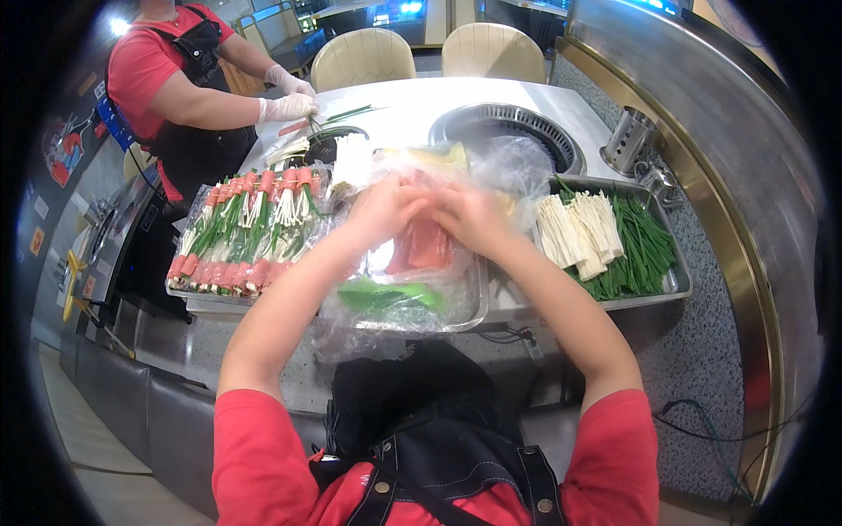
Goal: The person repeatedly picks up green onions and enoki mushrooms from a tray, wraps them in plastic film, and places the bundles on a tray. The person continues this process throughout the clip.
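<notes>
Blurred by motion, my left hand (389, 205) and my right hand (475, 218) meet over a metal tray (483, 299). Their fingers are curled in on clear plastic film (421, 167), with something pink partly hidden at the fingertips. Just below them, pink meat slices (424, 246) lie in the tray on plastic. A bright green thing (391, 296) sits under film at its near end. To the left, a tray (240, 297) holds rows of meat-wrapped rolls (253, 217) of enoki mushrooms and green stalks. On the right, another tray (684, 286) has enoki bundles (579, 233) and green chives (641, 243).
Across the table (395, 92), a co-worker's gloved hands (289, 105) hold green stalks by a black plate (322, 148). White enoki (352, 158) stands beside it. A round grill (520, 128) and a perforated metal cylinder (628, 141) are at the right. Chairs (362, 56) line the far side.
</notes>
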`<state>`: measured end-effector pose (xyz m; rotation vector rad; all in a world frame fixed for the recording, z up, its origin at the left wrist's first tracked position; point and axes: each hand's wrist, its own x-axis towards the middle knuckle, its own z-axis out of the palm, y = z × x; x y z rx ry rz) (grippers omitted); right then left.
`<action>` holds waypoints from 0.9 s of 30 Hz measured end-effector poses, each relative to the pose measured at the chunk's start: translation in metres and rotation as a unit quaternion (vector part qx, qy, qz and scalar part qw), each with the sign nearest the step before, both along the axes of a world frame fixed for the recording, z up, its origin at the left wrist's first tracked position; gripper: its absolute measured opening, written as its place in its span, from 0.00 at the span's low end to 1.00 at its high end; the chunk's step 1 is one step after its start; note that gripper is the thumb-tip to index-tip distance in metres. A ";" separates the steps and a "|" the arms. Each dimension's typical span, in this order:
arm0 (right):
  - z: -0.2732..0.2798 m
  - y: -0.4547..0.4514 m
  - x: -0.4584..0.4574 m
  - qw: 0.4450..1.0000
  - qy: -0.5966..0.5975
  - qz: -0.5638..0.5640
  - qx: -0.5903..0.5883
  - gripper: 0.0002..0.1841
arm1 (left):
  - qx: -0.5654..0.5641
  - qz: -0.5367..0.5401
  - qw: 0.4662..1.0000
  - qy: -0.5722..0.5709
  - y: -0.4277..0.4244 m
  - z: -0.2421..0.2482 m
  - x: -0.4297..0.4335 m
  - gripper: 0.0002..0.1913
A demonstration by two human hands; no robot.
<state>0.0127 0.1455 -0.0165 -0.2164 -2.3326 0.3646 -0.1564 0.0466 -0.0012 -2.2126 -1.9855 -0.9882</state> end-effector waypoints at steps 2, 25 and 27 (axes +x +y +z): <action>0.000 0.007 -0.002 1.000 -0.018 -0.007 -0.018 0.11 | 0.087 0.015 0.992 0.086 -0.004 0.001 0.008 0.10; 0.063 0.033 0.009 0.927 -0.169 0.069 -0.328 0.13 | 0.050 -0.009 0.998 -0.039 0.005 0.017 0.010 0.11; 0.073 0.029 0.015 0.915 -0.194 0.080 -0.345 0.15 | 0.055 -0.008 0.998 -0.010 -0.002 0.022 0.017 0.12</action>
